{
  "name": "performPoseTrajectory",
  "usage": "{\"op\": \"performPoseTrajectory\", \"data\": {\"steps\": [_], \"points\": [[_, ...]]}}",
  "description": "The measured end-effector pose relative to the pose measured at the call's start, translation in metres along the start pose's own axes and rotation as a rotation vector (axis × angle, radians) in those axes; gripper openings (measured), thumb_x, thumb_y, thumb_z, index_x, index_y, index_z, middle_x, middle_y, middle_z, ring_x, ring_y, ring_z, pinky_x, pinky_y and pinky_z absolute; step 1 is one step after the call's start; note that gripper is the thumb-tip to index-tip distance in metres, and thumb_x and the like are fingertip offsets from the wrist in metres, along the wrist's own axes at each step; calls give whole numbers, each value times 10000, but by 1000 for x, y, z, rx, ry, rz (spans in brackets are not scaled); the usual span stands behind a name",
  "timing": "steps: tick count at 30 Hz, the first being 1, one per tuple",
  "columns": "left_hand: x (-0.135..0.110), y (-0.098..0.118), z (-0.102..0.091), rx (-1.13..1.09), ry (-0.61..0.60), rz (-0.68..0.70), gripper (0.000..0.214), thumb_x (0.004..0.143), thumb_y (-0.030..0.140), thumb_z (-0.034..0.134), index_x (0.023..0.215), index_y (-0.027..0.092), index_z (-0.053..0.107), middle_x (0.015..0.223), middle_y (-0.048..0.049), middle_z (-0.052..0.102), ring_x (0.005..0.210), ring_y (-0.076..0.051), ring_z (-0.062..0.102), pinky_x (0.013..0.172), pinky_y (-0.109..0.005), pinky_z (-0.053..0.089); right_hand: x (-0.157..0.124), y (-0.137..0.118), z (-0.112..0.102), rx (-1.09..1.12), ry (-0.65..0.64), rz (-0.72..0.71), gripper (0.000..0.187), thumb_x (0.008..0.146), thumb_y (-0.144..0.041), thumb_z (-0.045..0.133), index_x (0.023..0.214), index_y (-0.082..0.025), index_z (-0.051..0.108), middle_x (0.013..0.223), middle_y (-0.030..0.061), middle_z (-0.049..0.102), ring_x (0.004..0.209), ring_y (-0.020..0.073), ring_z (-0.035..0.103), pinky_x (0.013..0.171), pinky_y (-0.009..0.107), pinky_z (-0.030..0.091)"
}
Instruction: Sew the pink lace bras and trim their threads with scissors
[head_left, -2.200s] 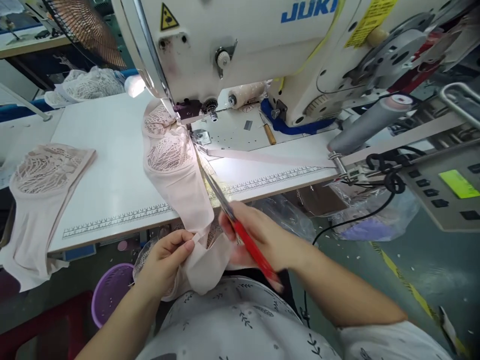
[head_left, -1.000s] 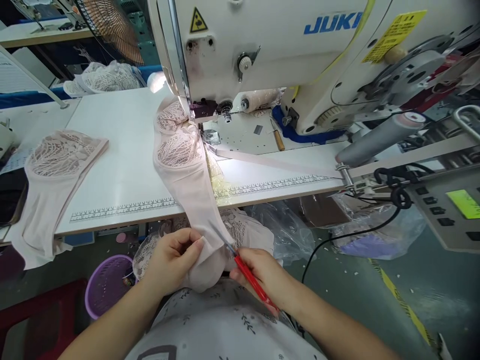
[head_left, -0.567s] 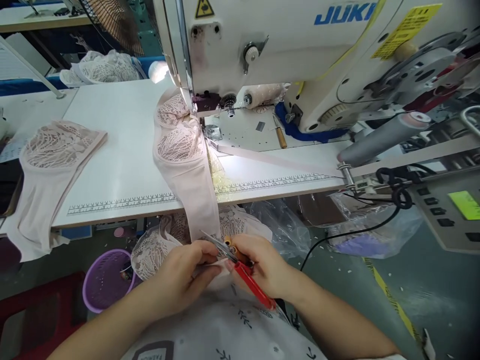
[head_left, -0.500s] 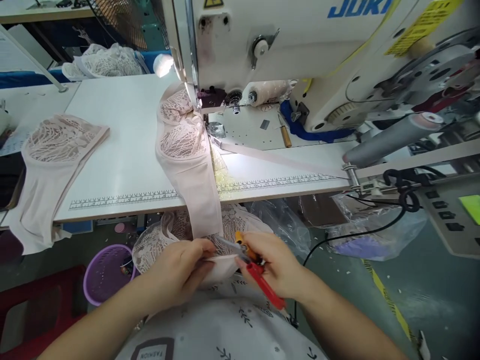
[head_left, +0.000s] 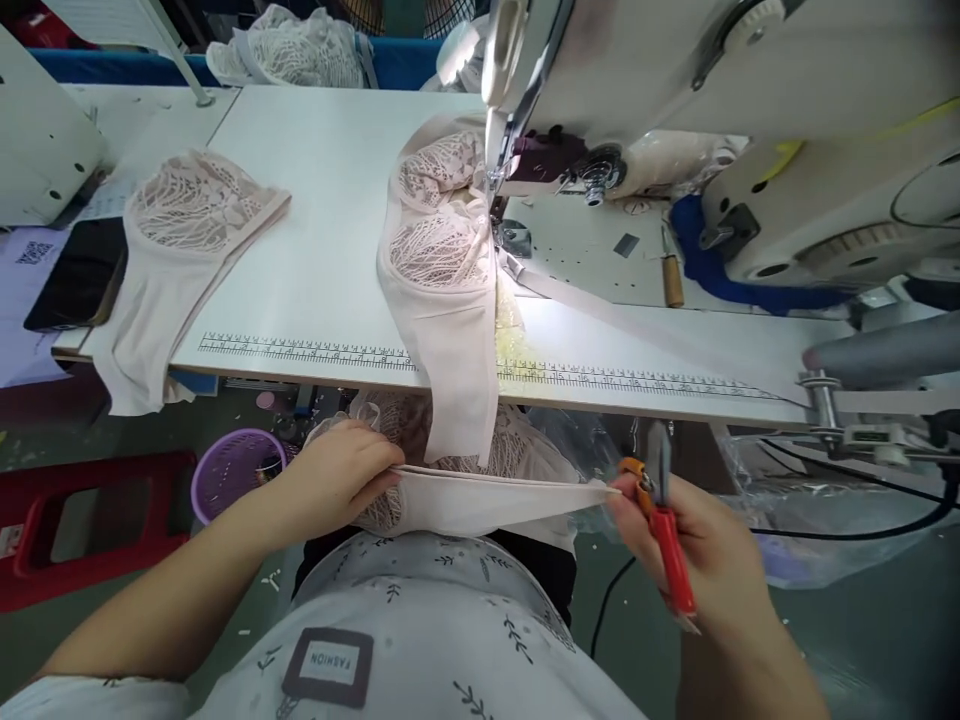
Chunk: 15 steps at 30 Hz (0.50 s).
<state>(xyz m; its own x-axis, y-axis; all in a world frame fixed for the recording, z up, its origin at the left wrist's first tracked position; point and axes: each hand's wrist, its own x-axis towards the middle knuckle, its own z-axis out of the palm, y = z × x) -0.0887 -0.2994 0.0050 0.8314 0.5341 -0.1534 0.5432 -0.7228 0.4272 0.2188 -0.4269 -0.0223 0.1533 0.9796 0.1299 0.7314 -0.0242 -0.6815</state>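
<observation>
My left hand grips one end of a pale pink bra band, which stretches level across my lap. At the band's other end, my right hand pinches the tip between thumb and finger. The same hand also holds small scissors with red and orange handles, blades pointing up. Above the band, a lace bra lies under the sewing machine's needle area, its wing hanging over the table edge. More lace cups are bunched on my lap, partly hidden by the band.
A second bra piece lies at the left of the white table, beside a black phone. The sewing machine stands at the right. A purple basket and a red stool are on the floor.
My right hand has moved right with the scissors and the band's end, pulling the band out straight. The scissor blades have turned from pointing left to pointing up. The view has shifted too.
</observation>
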Motion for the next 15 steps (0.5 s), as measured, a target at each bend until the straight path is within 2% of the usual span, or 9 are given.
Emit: {"op": "performPoseTrajectory", "data": {"steps": [3,5,7,9,11,13,15], "points": [[3,5,-1,-36,-3,25,236,909,197,401,815,164,615,741,-41,639,721,-187,584,714,-306,438,3,6,6,-23,53,80,128,800,-333,609,748,-218,586,565,-2,544,475,154,495,452,275,397],[6,8,-1,-41,-17,61,236,905,189,408,808,162,622,736,-46,643,726,-192,587,706,-305,440,8,0,14,70,97,55,114,790,-287,636,889,-231,623,676,46,626,588,201,588,543,315,469],[11,11,-1,-39,-31,107,234,903,182,413,815,161,630,734,-50,649,735,-196,592,722,-310,445,17,-14,27,241,1,-72,219,774,-196,641,982,-258,617,872,83,675,803,241,643,711,362,513],[16,14,0,-35,-36,149,238,904,181,410,832,159,636,738,-54,657,732,-199,594,744,-322,450,28,-31,43,399,-202,-259,232,743,-111,619,919,-261,609,931,65,674,942,245,628,833,386,499],[21,17,1,-38,-41,178,246,902,170,399,838,153,637,726,-53,657,693,-193,588,767,-338,454,37,-47,59,432,-371,-358,170,720,-84,566,804,-232,567,825,40,645,843,212,622,766,343,506],[23,19,2,-44,-53,201,234,862,122,410,795,160,631,703,-42,652,650,-184,579,795,-348,452,44,-57,72,373,-430,-338,152,696,-85,514,671,-223,456,644,-10,528,622,154,538,585,268,464],[21,20,3,-68,-38,197,229,788,66,432,748,184,624,680,-18,646,611,-171,569,856,-364,438,46,-61,78,346,-442,-273,213,683,-104,507,629,-230,345,588,-49,402,519,110,402,478,220,368]]}}
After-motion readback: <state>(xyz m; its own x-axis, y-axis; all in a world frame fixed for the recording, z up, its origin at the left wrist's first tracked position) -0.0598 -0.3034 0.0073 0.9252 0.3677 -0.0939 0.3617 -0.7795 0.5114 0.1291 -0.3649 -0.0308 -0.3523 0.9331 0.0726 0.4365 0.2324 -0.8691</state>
